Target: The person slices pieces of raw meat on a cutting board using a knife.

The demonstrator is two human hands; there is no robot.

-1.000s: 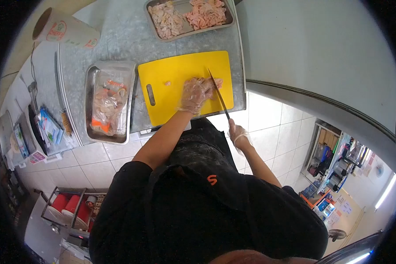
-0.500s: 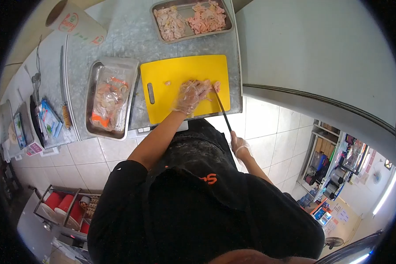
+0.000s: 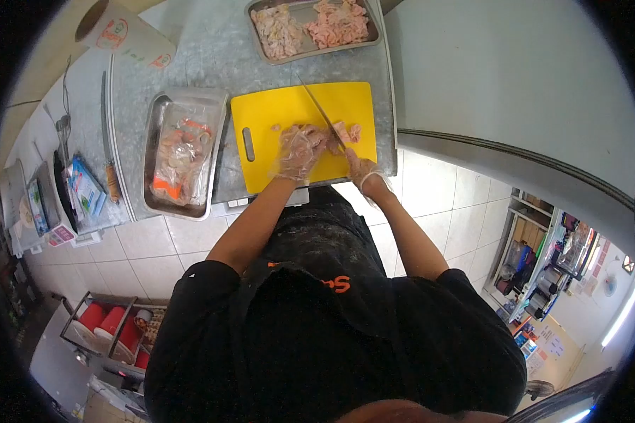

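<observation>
On the yellow cutting board (image 3: pixel 268 107), my left hand (image 3: pixel 299 151) in a clear plastic glove presses down on pale pink raw meat (image 3: pixel 341 132). My right hand (image 3: pixel 363 173), also gloved, is closed around the handle of a long knife (image 3: pixel 318 106). The blade slants up and to the left, across the meat just right of my left fingers. Cut pieces (image 3: pixel 355 132) lie to the right of the blade. A small scrap (image 3: pixel 276 127) rests near the board's handle slot.
Left of the board is a metal tray (image 3: pixel 211 169) with bagged meat (image 3: pixel 183 155). Another tray (image 3: pixel 282 60) with two meat piles stands behind. A printed cylinder (image 3: pixel 130 39) and a wooden-handled blade (image 3: pixel 112 182) lie at the left. A large pale panel (image 3: pixel 501 77) borders the counter's right side.
My right hand has moved up and left to the board's front edge, and the knife now reaches farther left across the meat. My left hand stays on the meat.
</observation>
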